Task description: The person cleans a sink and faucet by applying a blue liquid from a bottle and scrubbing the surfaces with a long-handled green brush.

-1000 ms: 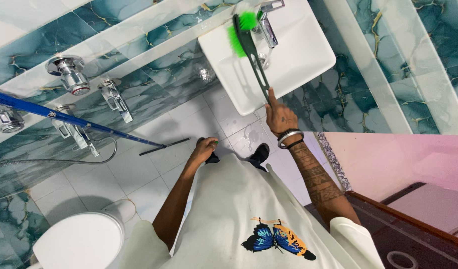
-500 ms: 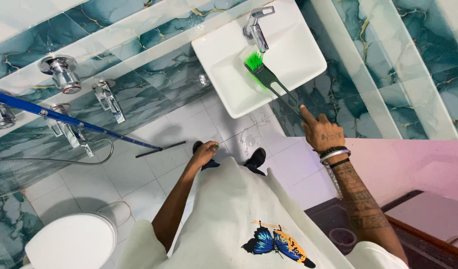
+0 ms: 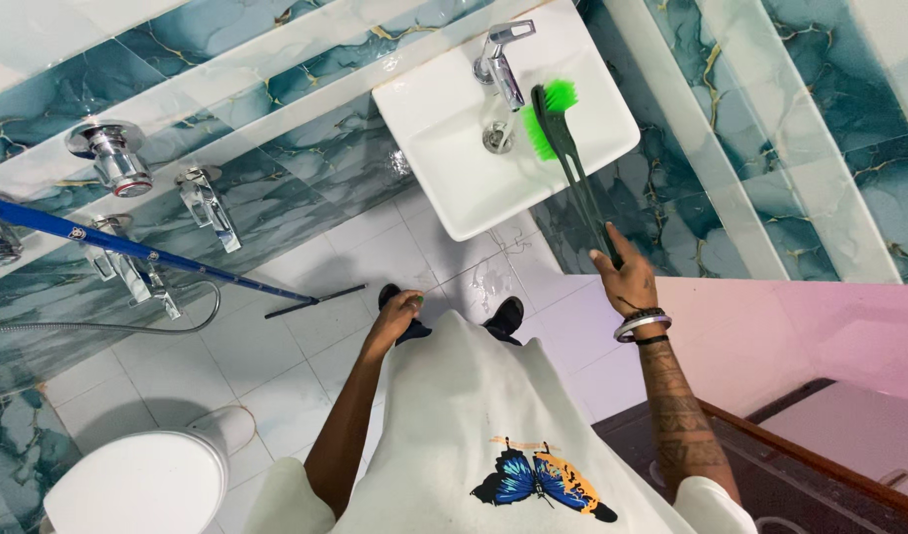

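Teal marbled tiles back the white sink (image 3: pixel 444 188). Your right hand (image 3: pixel 620 279) grips the brush (image 3: pixel 564 138) at its handle's end, for reach, green bristles over the basin beside the tap (image 3: pixel 500 61). Your left hand (image 3: pixel 396 314) hangs loosely curled near your thigh.

Right hand (image 3: pixel 624 280) raised with fingers clenched; left hand (image 3: pixel 397 313) hangs curled.

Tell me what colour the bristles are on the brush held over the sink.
Bright green bristles on a dark-handled brush, clearest in the head view.
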